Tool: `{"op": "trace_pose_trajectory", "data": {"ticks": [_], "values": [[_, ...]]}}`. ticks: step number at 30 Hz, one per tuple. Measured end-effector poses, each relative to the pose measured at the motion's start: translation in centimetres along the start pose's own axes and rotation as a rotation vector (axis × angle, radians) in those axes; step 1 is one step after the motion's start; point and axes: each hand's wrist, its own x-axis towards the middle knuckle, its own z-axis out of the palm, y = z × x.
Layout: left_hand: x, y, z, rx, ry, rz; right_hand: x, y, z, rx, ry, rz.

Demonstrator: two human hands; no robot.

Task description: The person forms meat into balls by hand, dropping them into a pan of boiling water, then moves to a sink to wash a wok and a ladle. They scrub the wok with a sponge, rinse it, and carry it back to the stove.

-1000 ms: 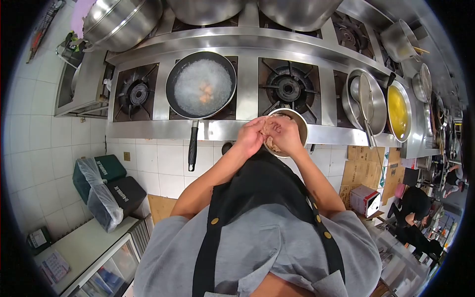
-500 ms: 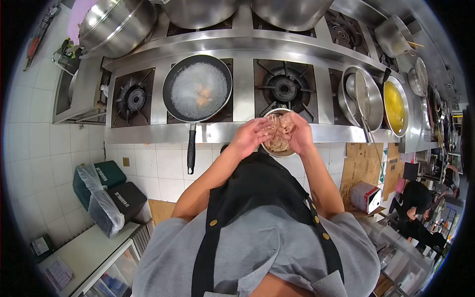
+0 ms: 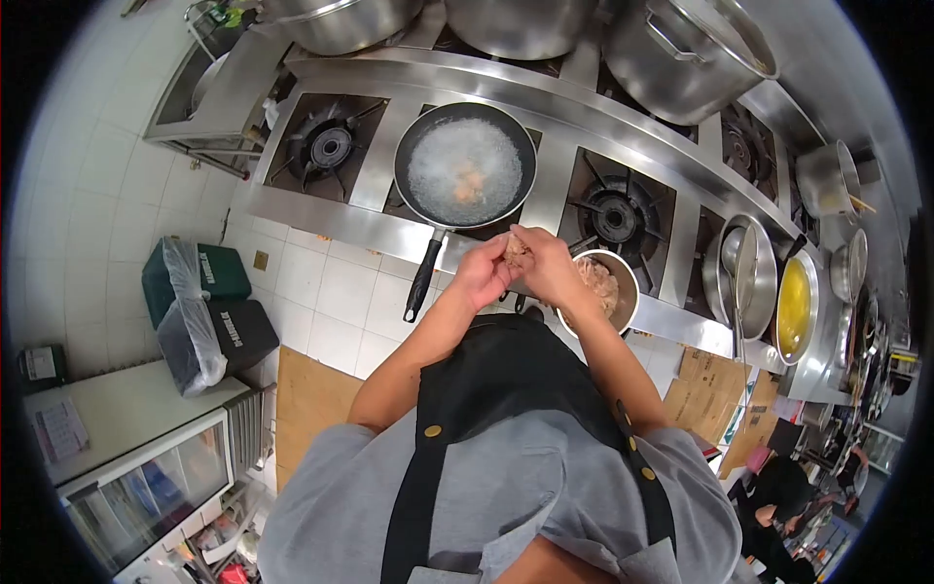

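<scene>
The left hand [image 3: 484, 279] and right hand [image 3: 547, 270] close curled fingers together around a meat lump [image 3: 514, 250].

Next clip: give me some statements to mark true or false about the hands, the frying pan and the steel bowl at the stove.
1. The left hand and the right hand hold a lump of meat mix between them. True.
2. The frying pan is empty. False: it holds bubbling liquid with a few pale pieces in it.
3. The steel bowl holds more minced mix and sits at the stove's front edge, to the right of the pan. True.
4. The right hand grips the pan handle. False: no hand touches the handle, which points toward the person, beside the left hand.
5. The hands are over the yellow liquid. False: that stands far off to the right.
</scene>
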Motion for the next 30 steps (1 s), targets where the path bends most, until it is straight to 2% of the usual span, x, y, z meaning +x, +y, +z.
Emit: {"op": "trace_pose_trajectory", "data": {"ticks": [2,7,9,14,16,18,20,22,25,28,30], "values": [[-0.5,-0.1,0.2,0.083,-0.059,0.004,0.3,-0.5,-0.8,0.101,-0.094,0.172],[0.1,-1.0,2.1,0.134,-0.066,-0.076,-1.3,-0.1,-2.8,0.166,-0.003,0.233],[0.4,-2.0,3.8,0.377,-0.045,-0.172,-2.6,0.3,-3.7,0.018,0.143,0.04],[2.7,-5.5,5.9,0.507,-0.107,-0.241,-6.5,2.7,-7.1,-0.006,0.249,0.25],[3.0,-6.3,6.6,0.593,0.009,-0.221,-8.4,2.9,-7.9,-0.033,0.346,0.285],[3.4,-7.2,6.7,0.562,-0.023,-0.291,-9.8,3.0,-8.2,-0.039,0.37,0.296],[3.3,-7.5,7.1,0.609,-0.085,-0.313,-10.4,2.1,-8.7,0.097,0.352,0.376],[3.4,-7.8,7.5,0.645,-0.068,-0.314,-10.9,1.8,-9.3,0.087,0.328,0.416],[3.8,-8.0,7.2,0.693,-0.059,-0.3,-11.2,2.1,-9.3,0.012,0.297,0.322],[4.0,-7.2,7.1,0.671,-0.086,-0.292,-10.9,3.0,-8.6,0.09,0.273,0.323],[3.8,-6.7,7.2,0.629,-0.096,-0.293,-10.8,3.4,-8.0,0.503,0.34,0.548]]}}
